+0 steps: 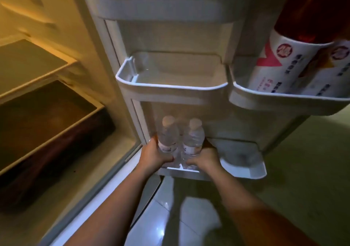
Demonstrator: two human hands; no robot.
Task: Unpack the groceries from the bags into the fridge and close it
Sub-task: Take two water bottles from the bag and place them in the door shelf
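The fridge stands open, its door swung out in front of me. Two clear water bottles with white caps stand upright side by side in the bottom door shelf [251, 170]. My left hand [153, 154] is wrapped around the left bottle [167, 134]. My right hand [205, 156] grips the right bottle [193, 138]. Both bottle bases are hidden behind my fingers and the shelf's front lip.
An empty middle door shelf [170, 83] hangs above the bottles. The upper right door shelf [284, 98] holds a large dark red bottle [310, 52] with a white label. On the left are the fridge's glass shelf [34, 64] and a dark drawer [47, 117]. Shiny floor tiles lie below.
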